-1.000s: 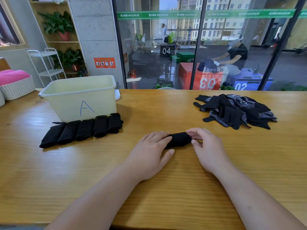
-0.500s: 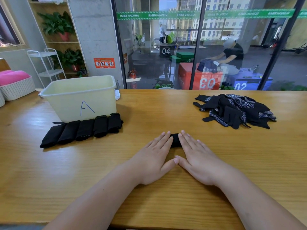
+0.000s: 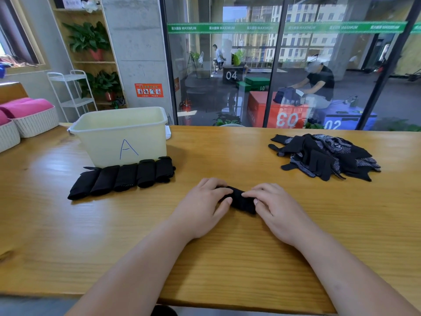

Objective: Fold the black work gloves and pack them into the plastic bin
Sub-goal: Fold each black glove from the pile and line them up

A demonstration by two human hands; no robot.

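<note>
"Five done, by my count?"

"Yes. Five folded gloves (image 3: 123, 179) lie side by side in a row on the bench (image 3: 227, 258), just in front of the plastic bin (image 3: 120, 137). Whether their far ends touch its front wall, I cannot tell. The bin is pale yellow, with a blue letter A drawn on the side facing me."

"And the one you're working on?"

"The rolled glove (image 3: 241, 200) lies on the bench straight ahead of me, nearer to me than the row and off to its right. My left hand (image 3: 202, 206) has its fingers curled over the glove's left end, thumb against the near side. My right hand (image 3: 273, 208) does the same at the right end, fingers bent over the top and thumb tip on the near edge. So both hands pinch it, and only the middle stretch of black fabric shows between them."

"Anything inside the bin?"

"From here I see only the upper part of its inner walls, so I cannot tell."

"Where are the rest?"

"The loose gloves (image 3: 325, 156) sit in a heap toward the far right of the bench, well apart from the bin. They are black with pale dotted palms, and a few fingers stick out to the left."
</note>
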